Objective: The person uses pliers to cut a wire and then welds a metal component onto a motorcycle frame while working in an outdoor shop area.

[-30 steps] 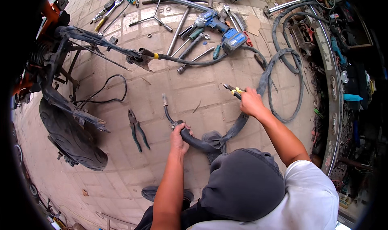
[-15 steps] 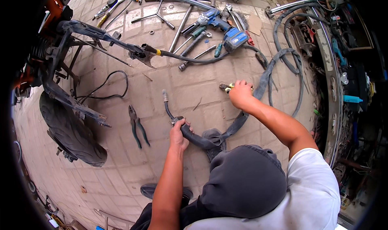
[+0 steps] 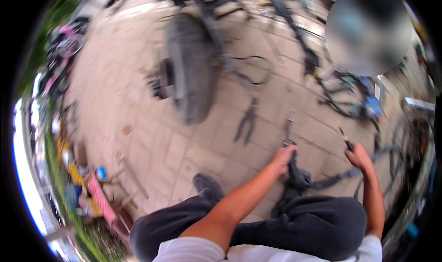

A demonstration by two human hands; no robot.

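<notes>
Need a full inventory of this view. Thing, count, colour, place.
dark hose: 1 run, dark grey, lower right
slim hand tool: 1, black and yellow, right of centre
pliers: 1, dark, on floor near centre
tyre: 1, dark grey, upper centre-left
frame: 1, dark, top centre
cable loop: 1, black, right of tyre
blue tool: 1, blue, right
pink panel: 1, pink, lower left
paved floor: 1, tan, throughout
clutter: uncountable, mixed colours, left edge, blurred
shoe: 1 visible, dark, lower centre
trousers: 1 pair, dark, bottom
left hand: 1, bare, closed around hose end
right hand: 1, bare, closed around hand tool
</notes>
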